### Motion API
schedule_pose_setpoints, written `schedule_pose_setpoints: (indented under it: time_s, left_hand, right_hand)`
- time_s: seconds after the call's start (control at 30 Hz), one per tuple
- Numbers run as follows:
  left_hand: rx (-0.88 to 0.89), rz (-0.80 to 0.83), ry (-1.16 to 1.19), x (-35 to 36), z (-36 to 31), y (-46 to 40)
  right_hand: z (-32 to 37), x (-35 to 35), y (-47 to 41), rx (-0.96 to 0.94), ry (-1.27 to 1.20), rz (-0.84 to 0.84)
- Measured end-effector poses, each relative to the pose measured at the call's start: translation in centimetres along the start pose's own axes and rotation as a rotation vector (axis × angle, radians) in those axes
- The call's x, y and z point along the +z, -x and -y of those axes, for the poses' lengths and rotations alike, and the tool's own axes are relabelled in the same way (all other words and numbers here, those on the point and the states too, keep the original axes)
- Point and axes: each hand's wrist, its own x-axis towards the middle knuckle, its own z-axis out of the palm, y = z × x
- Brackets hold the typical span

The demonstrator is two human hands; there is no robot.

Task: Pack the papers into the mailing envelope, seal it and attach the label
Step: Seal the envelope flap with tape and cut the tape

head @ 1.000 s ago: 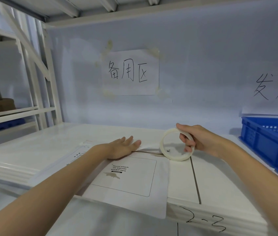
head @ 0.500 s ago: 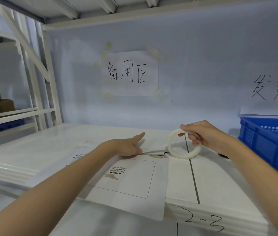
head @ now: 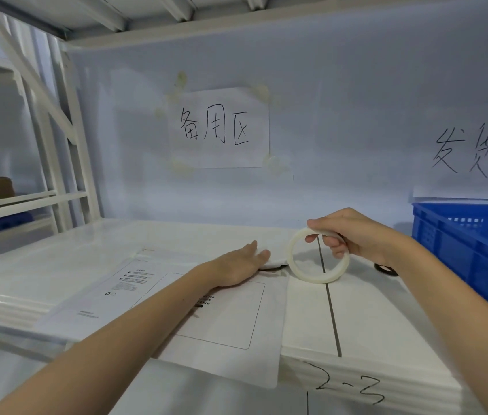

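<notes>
A white mailing envelope (head: 230, 322) lies flat on the white shelf (head: 386, 319), its near end hanging over the front edge. It has a printed outlined box for a waybill. My left hand (head: 236, 263) presses flat on the envelope's far end, fingers straight, at the flap. Just right of it, my right hand (head: 353, 235) grips a roll of clear tape (head: 317, 256) by its top, standing it on edge on the shelf beside the flap. A strip seems to run from the roll toward the flap, too faint to be sure.
A blue plastic crate (head: 470, 250) stands at the right on the shelf. A small dark ring (head: 385, 269) lies behind my right wrist. Handwritten paper signs (head: 222, 127) hang on the back wall. White rack posts (head: 66, 139) rise at the left.
My right hand has carried the tape roll a little to the right, away from the flap. My left hand stays pressed on the envelope's far end.
</notes>
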Motion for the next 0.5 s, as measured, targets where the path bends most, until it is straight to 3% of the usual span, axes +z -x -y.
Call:
schedule_pose_setpoints:
  time_s: [0.27, 0.5]
  left_hand:
    - [-0.009, -0.001, -0.233, 0.6, 0.4, -1.2]
    - [0.135, 0.013, -0.084, 1.2, -0.2, -0.7]
  right_hand:
    - [0.1, 0.9, -0.1, -0.040, 0.050, -0.028]
    - [-0.3, 1.1, -0.2, -0.049, 0.029, -0.034]
